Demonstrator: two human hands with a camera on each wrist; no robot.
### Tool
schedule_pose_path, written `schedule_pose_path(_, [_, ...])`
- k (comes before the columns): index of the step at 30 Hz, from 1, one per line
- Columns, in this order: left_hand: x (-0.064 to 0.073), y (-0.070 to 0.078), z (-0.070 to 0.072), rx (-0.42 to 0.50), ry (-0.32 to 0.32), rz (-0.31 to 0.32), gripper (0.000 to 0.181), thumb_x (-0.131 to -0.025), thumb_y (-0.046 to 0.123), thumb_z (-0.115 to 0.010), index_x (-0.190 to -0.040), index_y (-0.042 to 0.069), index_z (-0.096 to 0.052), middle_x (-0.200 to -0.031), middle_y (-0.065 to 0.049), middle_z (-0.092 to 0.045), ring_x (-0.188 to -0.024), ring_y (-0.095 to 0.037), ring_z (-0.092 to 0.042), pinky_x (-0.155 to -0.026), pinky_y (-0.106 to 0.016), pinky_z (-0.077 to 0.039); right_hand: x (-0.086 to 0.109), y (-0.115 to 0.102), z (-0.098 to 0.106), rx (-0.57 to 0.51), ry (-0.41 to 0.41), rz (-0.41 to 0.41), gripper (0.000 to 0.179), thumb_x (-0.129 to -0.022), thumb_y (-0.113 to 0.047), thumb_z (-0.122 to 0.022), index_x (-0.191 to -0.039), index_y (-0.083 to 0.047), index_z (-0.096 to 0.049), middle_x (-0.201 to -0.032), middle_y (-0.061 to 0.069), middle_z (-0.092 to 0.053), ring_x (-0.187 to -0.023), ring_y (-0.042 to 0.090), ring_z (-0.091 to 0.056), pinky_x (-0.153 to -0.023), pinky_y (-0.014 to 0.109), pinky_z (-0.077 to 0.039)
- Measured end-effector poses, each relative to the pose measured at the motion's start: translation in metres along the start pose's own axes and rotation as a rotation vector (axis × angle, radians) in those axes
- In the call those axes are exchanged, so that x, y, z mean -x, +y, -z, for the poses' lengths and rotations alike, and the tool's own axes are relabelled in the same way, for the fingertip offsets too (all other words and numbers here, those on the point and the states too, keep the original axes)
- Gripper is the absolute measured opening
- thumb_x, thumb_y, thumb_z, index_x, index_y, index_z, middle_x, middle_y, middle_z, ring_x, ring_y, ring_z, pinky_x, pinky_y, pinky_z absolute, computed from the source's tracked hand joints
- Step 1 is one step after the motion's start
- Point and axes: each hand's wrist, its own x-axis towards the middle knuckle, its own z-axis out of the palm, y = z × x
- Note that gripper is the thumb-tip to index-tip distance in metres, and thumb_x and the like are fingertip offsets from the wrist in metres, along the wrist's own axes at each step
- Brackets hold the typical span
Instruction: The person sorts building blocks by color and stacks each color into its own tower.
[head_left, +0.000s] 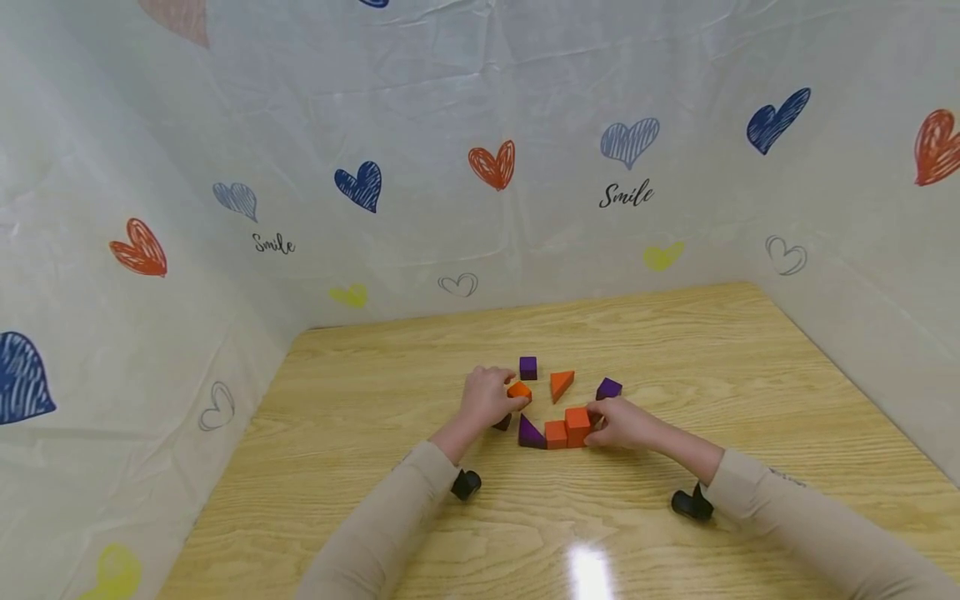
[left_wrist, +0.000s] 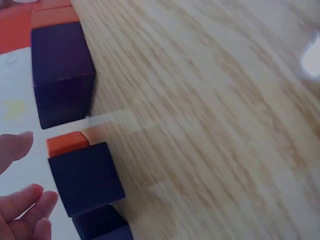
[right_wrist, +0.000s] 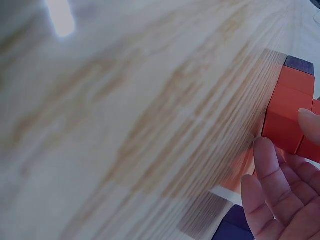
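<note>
Near the table's middle, my left hand (head_left: 487, 396) has thumb and fingers parted around a small orange block (head_left: 519, 391). The left wrist view shows a gap between these fingertips and the orange block (left_wrist: 68, 144), which is partly hidden behind a dark purple block (left_wrist: 87, 180). My right hand (head_left: 624, 422) grips the right side of a taller orange block (head_left: 577, 427), with the thumb over the block (right_wrist: 287, 117) in the right wrist view. A lower orange block (head_left: 556, 434) adjoins it, followed by a purple triangular block (head_left: 530, 433).
Behind the hands lie a purple cube (head_left: 528, 367) and an orange triangular block (head_left: 562, 384). Another purple block (head_left: 609, 388) sits beyond the right hand. A dark block (head_left: 502, 422) is partly covered by the left hand. Heart-printed sheets (head_left: 420, 242) border the wooden table (head_left: 360, 400).
</note>
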Motion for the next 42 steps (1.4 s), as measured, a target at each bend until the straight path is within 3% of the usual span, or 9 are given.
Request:
schedule_pose_path(4, [-0.004,-0.006,-0.007,-0.023,-0.024,0.034,0.046,-0.077,0.041,-0.071,-0.11,0.009,-0.067,-0.099,-0.004,-0.067,-0.082,-0.021,-0.049,-0.077,-0.032,-0.036,0.0,0.001,0.0,0.002,0.001,0.001,0.025,-0.077,-0.009,-0.072,-0.098,0.001,-0.064,-0.086,0.005,-0.066,-0.075,0.012,-0.06,-0.065,0.023,-0.047])
schedule_pose_path(10, [-0.01,-0.015,-0.018,0.067,-0.041,0.091,0.036,-0.077,0.039,-0.071,-0.1,0.01,-0.07,-0.089,-0.001,-0.067,-0.083,-0.021,-0.051,-0.082,-0.033,-0.037,0.0,0.001,0.0,0.006,0.001,-0.007,0.025,-0.077,-0.01,-0.072,-0.098,0.001,-0.064,-0.088,0.005,-0.066,-0.076,0.013,-0.06,-0.066,0.025,-0.048])
schedule_pose_path(20, [-0.009,-0.015,-0.017,0.133,-0.038,0.119,0.032,-0.076,0.035,-0.073,-0.097,0.011,-0.069,-0.088,-0.001,-0.066,-0.082,-0.02,-0.049,-0.075,-0.031,-0.037,-0.001,0.002,0.0,-0.007,-0.005,-0.017,0.026,-0.077,-0.011,-0.072,-0.099,0.0,-0.063,-0.088,0.005,-0.066,-0.076,0.012,-0.059,-0.066,0.025,-0.048])
schedule_pose_path(27, [-0.009,-0.016,-0.019,0.143,-0.012,0.107,0.031,-0.076,0.033,-0.074,-0.097,0.011,-0.07,-0.088,-0.001,-0.067,-0.077,-0.019,-0.047,-0.076,-0.031,-0.036,-0.002,0.004,-0.002,-0.008,-0.006,-0.027,0.027,-0.077,-0.013,-0.072,-0.099,0.0,-0.064,-0.088,0.004,-0.066,-0.076,0.012,-0.059,-0.067,0.025,-0.047])
schedule_pose_path(35, [-0.007,-0.018,-0.02,0.239,0.011,0.128,0.031,-0.076,0.031,-0.073,-0.1,0.011,-0.068,-0.091,-0.002,-0.066,-0.083,-0.021,-0.05,-0.08,-0.034,-0.039,-0.002,0.003,-0.002,-0.015,-0.005,-0.033,0.028,-0.077,-0.013,-0.072,-0.1,0.0,-0.063,-0.088,0.004,-0.066,-0.077,0.012,-0.059,-0.067,0.025,-0.047])
schedule_pose_path(42, [-0.005,-0.018,-0.016,0.286,0.035,0.085,0.029,-0.075,0.027,-0.073,-0.099,0.01,-0.067,-0.095,-0.002,-0.065,-0.084,-0.02,-0.051,-0.078,-0.034,-0.04,-0.001,0.003,-0.002,-0.009,-0.008,-0.047,0.027,-0.077,-0.014,-0.072,-0.1,-0.001,-0.063,-0.089,0.004,-0.066,-0.078,0.012,-0.059,-0.068,0.026,-0.047])
